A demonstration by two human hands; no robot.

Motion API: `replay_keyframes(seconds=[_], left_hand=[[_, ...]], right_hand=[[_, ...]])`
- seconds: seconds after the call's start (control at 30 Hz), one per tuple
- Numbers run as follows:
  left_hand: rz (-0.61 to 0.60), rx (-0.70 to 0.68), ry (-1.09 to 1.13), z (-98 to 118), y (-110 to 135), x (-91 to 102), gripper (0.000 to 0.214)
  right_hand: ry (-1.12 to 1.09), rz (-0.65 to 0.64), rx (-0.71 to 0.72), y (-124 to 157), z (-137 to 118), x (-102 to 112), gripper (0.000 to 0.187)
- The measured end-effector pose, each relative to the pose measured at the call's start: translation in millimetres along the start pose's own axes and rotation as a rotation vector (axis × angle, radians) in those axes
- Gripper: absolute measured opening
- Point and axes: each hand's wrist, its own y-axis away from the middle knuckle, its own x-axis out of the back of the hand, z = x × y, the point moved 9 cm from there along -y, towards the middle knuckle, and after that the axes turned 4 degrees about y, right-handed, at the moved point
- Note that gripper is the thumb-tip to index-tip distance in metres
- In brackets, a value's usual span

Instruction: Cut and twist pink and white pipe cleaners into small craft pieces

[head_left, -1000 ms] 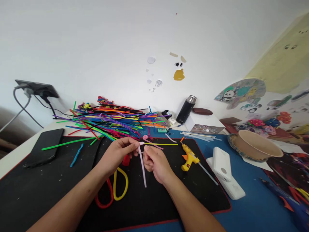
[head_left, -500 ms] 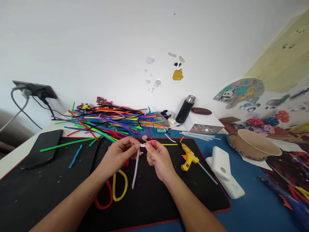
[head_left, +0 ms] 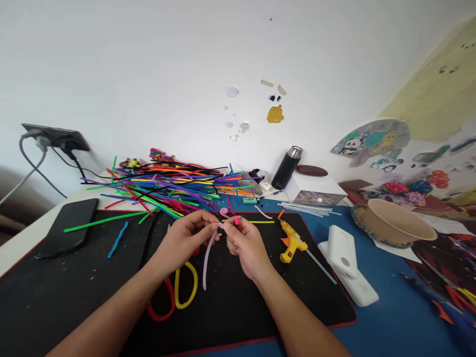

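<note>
A pale lilac pipe cleaner (head_left: 206, 263) is pinched between both my hands above the black mat, its long end hanging down. My left hand (head_left: 191, 235) grips it between thumb and fingers. Close beside it, my right hand (head_left: 245, 240) pinches the other end, which its fingers mostly hide. A small bright pink piece (head_left: 237, 219) shows at my right fingers; whether they hold it I cannot tell. Just beyond my fingertips lies a pink coil (head_left: 223, 211). Scissors with one red and one yellow handle (head_left: 186, 285) lie under my left wrist.
A heap of colourful pipe cleaners (head_left: 178, 186) spreads at the back left. A yellow glue gun (head_left: 292, 243) lies right of my hands, near white power banks (head_left: 345, 258). A dark flask (head_left: 286, 168) stands behind; a beige bowl (head_left: 397, 220) is farther right, a black phone (head_left: 69, 228) left.
My hands have drawn slightly closer together, and less of the lilac pipe cleaner shows between the fingertips. Its hanging end now curves a little more. The view has shifted slightly.
</note>
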Motion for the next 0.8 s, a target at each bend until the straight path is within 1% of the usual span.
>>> replay_keyframes(seconds=[0.13, 0.2, 0.4, 0.53, 0.7, 0.8], left_hand=[[-0.118, 0.24, 0.256, -21, 4, -11.9, 0.046], [-0.156, 0.291, 0.327, -25, 7, -16.4, 0.049], [-0.16, 0.3, 0.419, -30, 6, -16.2, 0.046], [-0.16, 0.309, 0.438, -31, 6, -15.0, 0.042], [-0.18, 0.297, 0.429, -27, 7, -15.9, 0.039], [-0.163, 0.288, 0.38, -27, 7, -11.8, 0.039]], right_hand=[[-0.019, 0.027, 0.032, 0, -5, 4, 0.04], [-0.028, 0.024, 0.051, 0, -7, 4, 0.039], [-0.009, -0.038, 0.064, 2, -7, -3, 0.034], [0.017, -0.047, 0.076, 2, -6, -4, 0.033], [0.051, -0.048, 0.072, 2, -4, -4, 0.034], [0.043, -0.033, 0.066, 2, -5, -3, 0.036]])
